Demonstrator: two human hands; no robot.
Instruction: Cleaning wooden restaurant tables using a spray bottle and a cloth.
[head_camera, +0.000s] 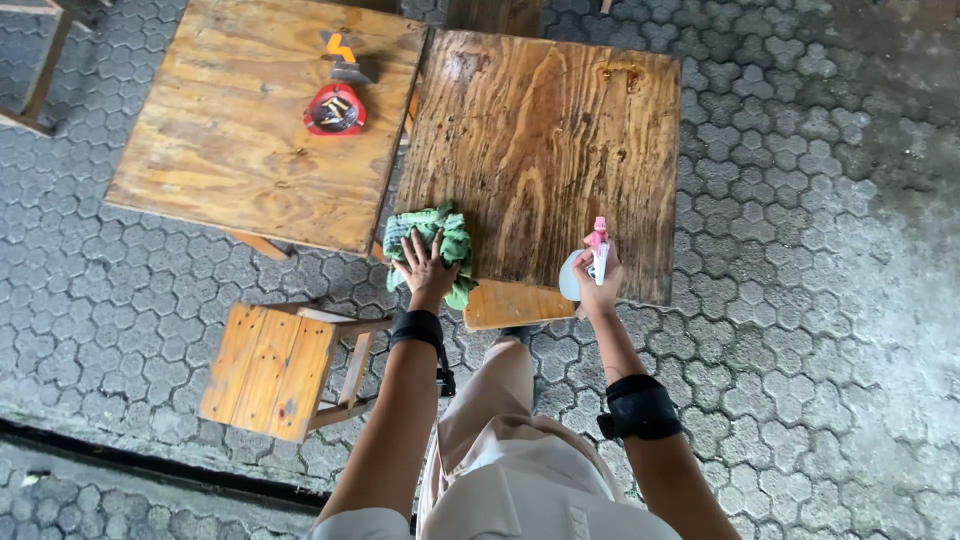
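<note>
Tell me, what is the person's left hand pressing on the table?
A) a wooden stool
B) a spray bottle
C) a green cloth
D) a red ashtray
C: the left hand lies flat on a crumpled green cloth at the table corner, while the right hand grips the spray bottle.

Wood table (545, 130) w/ green cloth (432, 240) near edge.

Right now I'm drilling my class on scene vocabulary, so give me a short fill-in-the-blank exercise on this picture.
1. The left hand presses flat on a ____ cloth at the table's near edge.
2. The right hand grips a spray bottle with a ____ nozzle.
3. The red ashtray sits on the ____ table.

Missing words: green; pink; left
</note>
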